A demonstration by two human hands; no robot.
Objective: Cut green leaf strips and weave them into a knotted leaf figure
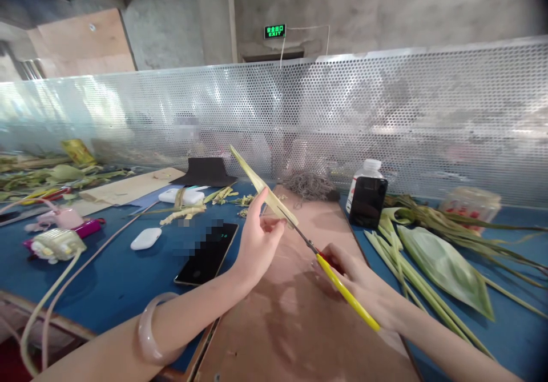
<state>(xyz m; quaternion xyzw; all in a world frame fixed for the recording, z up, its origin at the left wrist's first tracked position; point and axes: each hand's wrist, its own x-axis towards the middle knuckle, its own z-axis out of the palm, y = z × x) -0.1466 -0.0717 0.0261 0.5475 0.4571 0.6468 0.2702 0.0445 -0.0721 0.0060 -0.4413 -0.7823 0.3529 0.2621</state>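
My left hand pinches a long, pale yellow-green leaf strip, which tapers to a point at its upper left. In my right hand is a pair of scissors with yellow and red handles. The blades reach up and left and lie against the lower end of the strip. Whether they are cutting into it I cannot tell. Both hands are above a brown board. My left wrist wears a pale bangle.
A phone, a white earbud case and chargers with cables lie at left. On the right are a phone leaning on a white bottle, and green leaves. A perforated metal partition stands behind.
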